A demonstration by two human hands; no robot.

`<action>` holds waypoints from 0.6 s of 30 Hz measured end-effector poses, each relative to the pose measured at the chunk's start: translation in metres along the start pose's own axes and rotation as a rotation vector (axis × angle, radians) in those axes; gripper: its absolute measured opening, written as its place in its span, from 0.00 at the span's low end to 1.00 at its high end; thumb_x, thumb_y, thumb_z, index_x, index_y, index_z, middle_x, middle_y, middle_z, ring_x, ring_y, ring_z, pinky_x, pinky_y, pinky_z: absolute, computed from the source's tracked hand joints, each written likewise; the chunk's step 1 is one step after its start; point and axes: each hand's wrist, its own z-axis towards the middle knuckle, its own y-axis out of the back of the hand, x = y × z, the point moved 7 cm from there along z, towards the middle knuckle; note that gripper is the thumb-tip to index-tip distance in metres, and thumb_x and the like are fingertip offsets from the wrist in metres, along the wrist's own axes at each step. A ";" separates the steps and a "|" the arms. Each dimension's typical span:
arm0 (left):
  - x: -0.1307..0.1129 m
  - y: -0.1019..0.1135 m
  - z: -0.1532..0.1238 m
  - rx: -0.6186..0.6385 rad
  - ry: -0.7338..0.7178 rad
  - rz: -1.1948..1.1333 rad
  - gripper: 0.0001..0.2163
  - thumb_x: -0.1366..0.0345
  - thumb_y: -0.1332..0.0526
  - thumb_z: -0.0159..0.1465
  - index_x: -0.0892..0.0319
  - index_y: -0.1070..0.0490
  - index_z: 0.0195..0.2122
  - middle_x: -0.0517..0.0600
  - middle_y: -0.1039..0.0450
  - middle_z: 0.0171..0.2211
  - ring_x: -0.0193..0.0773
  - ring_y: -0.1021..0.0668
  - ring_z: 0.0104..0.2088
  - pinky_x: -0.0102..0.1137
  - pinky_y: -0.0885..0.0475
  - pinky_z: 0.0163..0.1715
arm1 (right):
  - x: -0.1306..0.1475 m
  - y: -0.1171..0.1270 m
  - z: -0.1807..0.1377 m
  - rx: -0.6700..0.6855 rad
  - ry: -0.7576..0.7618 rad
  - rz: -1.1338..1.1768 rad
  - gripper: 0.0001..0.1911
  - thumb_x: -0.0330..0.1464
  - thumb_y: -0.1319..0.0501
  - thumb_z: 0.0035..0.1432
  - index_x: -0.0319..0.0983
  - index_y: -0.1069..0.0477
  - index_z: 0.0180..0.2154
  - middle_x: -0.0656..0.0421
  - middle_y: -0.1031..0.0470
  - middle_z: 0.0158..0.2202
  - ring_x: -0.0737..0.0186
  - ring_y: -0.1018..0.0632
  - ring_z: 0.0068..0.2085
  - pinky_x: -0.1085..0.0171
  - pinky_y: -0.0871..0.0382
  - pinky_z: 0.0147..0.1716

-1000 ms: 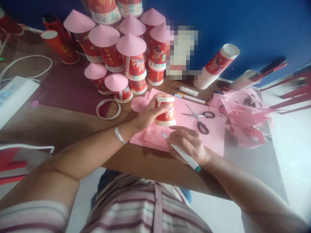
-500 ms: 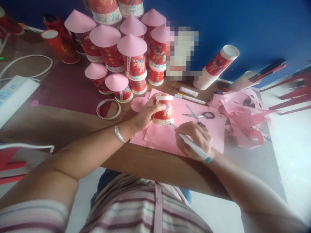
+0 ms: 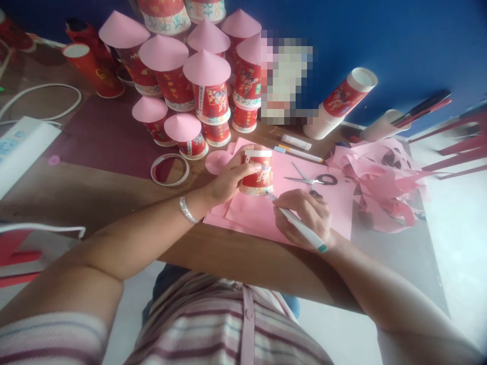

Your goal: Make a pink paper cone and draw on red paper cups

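Note:
My left hand [image 3: 230,177] is wrapped round a red paper cup [image 3: 257,172] with white bands at top and bottom, its thumb across the printed front. Small coloured marks show on the lower white band. In my right hand [image 3: 304,215] is a white marker pen [image 3: 300,228] with a green end, its tip at the lower right edge of the cup. Pink paper sheets [image 3: 251,215] lie beneath both. Just right of the cup, scissors [image 3: 312,180] with black handles lie with their blades apart.
Several red cups with pink paper cones [image 3: 207,68] stand stacked behind. A tape roll [image 3: 169,170] lies left, a glue stick [image 3: 296,142] and a yellow-white pen [image 3: 299,153] behind. Pink paper scraps [image 3: 388,177] heap up at right. A power strip [image 3: 26,147] sits far left.
Hardly anything differs. The marker and my right hand have shifted very slightly, with the tip still at the cup's lower band. My left hand keeps the same hold.

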 end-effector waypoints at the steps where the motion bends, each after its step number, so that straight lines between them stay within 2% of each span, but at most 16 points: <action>1: 0.000 0.000 0.000 0.000 0.003 -0.001 0.20 0.62 0.34 0.59 0.57 0.32 0.52 0.52 0.25 0.47 0.43 0.20 0.46 0.39 0.23 0.43 | 0.000 0.000 0.000 0.001 0.003 0.001 0.12 0.21 0.37 0.60 0.41 0.29 0.44 0.61 0.23 0.30 0.65 0.21 0.28 0.67 0.27 0.26; 18: -0.004 -0.002 -0.003 -0.013 0.016 0.043 0.20 0.62 0.34 0.59 0.56 0.32 0.52 0.52 0.25 0.48 0.44 0.21 0.47 0.38 0.24 0.44 | -0.001 -0.001 0.001 0.024 -0.001 0.013 0.14 0.22 0.38 0.60 0.42 0.29 0.46 0.61 0.22 0.30 0.64 0.21 0.28 0.66 0.28 0.25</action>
